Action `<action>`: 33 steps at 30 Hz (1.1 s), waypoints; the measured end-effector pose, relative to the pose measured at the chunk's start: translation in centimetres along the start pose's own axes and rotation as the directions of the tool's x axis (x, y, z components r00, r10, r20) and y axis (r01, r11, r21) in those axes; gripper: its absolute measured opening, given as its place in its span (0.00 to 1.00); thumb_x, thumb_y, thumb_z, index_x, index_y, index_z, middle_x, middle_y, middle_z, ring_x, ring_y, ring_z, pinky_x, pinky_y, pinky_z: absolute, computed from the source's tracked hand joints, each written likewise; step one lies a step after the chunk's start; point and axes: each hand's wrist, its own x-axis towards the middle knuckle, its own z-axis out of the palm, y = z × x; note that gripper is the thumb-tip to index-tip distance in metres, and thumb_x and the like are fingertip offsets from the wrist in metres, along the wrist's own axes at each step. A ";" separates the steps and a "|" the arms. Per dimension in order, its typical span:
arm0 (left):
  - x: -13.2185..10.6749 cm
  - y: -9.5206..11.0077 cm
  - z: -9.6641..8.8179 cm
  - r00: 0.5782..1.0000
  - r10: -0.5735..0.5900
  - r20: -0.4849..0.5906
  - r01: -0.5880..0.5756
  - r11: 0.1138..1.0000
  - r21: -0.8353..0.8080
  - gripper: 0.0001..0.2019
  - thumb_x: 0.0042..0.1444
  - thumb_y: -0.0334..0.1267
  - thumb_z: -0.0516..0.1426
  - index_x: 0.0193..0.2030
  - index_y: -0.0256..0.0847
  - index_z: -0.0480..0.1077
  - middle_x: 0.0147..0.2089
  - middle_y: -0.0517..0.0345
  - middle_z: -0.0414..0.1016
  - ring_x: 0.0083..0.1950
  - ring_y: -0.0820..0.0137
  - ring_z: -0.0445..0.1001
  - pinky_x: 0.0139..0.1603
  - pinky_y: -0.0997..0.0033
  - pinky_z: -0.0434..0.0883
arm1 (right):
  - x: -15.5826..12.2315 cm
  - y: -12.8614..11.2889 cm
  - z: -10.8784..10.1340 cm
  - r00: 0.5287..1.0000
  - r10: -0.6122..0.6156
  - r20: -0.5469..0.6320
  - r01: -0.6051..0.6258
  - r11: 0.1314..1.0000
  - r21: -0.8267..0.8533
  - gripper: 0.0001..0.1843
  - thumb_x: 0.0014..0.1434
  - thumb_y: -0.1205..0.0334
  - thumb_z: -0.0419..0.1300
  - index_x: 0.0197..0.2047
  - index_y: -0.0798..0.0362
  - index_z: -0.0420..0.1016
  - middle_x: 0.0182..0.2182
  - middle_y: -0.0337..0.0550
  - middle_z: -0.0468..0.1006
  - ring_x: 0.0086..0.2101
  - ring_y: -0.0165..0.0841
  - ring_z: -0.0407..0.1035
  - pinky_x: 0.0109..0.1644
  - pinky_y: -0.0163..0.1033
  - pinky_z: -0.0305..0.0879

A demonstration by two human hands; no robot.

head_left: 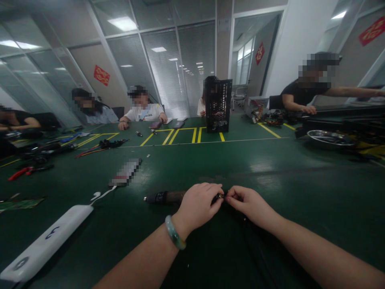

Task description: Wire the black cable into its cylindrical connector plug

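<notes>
A dark electric screwdriver [159, 197] lies sideways in front of me, its metal tip to the left. My left hand [198, 200] is closed over its right part, so much of the body is hidden. At my left fingertips shows a dark end with a small brass-coloured spot [221, 196]. My right hand [248, 202] is pinched right beside that end, nearly touching the left fingertips. What its thumb and finger hold is too small and covered to name. Below it, a dark cable [255, 251] runs faintly toward the table's near edge.
On the green table [186, 164], a white power strip [49, 243] lies left, cabled to a phone [126, 171]. Red-handled pliers [22, 172], a circuit board [21, 204] and wires [110, 143] lie farther left. A black computer case [219, 106] and metal bowl [329, 137] stand beyond. Several people sit around.
</notes>
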 end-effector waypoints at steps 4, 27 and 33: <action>0.0 0.0 -0.1 1.000 0.008 0.010 -0.008 1.000 -0.011 0.08 0.61 0.37 0.55 0.46 0.43 0.70 0.54 0.57 0.72 0.52 0.64 0.71 0.52 0.59 0.68 | 0.0 -0.2 -0.1 1.000 0.004 0.004 -0.004 1.000 0.004 0.08 0.59 0.58 0.56 0.33 0.53 0.72 0.25 0.36 0.71 0.27 0.29 0.65 0.29 0.31 0.58; 0.0 -0.2 0.1 1.000 0.001 0.013 -0.001 1.000 -0.008 0.08 0.61 0.36 0.55 0.47 0.45 0.69 0.55 0.60 0.71 0.52 0.66 0.70 0.53 0.60 0.67 | 0.0 -0.3 0.0 1.000 0.015 0.014 -0.015 1.000 0.001 0.08 0.60 0.59 0.56 0.32 0.54 0.71 0.25 0.35 0.70 0.27 0.28 0.63 0.29 0.32 0.57; -0.1 -0.3 0.4 1.000 -0.024 -0.007 0.024 1.000 -0.012 0.12 0.59 0.38 0.56 0.50 0.45 0.67 0.55 0.60 0.71 0.53 0.65 0.70 0.54 0.59 0.66 | 0.1 -0.2 0.0 1.000 0.016 0.013 -0.017 1.000 0.008 0.08 0.59 0.60 0.56 0.32 0.54 0.71 0.25 0.35 0.70 0.27 0.29 0.63 0.29 0.32 0.56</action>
